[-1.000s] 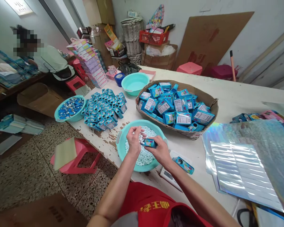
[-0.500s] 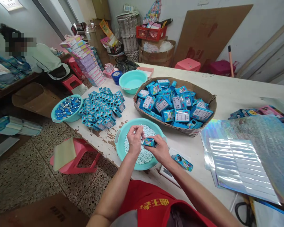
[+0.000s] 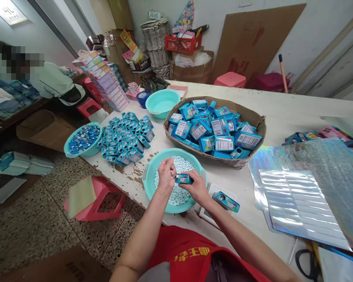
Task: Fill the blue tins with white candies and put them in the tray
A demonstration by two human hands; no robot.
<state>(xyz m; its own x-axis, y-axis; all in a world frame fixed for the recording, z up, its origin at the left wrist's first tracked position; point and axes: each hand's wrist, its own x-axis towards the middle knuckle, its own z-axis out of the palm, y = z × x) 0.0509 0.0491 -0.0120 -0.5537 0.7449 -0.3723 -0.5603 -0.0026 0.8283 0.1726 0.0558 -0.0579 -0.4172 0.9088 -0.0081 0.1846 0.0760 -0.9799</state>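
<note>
1. The right hand (image 3: 197, 186) has its grip closed around a small blue box (image 3: 182, 179), held above the bowl (image 3: 146, 190), its mouth turned left to face the other hand.
2. The left hand (image 3: 166, 174) is curled closed, apparently on a few white pieces (image 3: 176, 197), just beside that mouth.
3. The bowl, spread with pieces, sits on the tabletop (image 3: 288, 107) beneath both hands, probably to catch any dropped.
4. Right of it, a second box (image 3: 228, 201) lies hole showing, by or on a white device (image 3: 211, 219).
5. Farther off, a heaped carton (image 3: 261, 127) and, left, clustered boxes (image 3: 125, 139) seem placed within reach.
</note>
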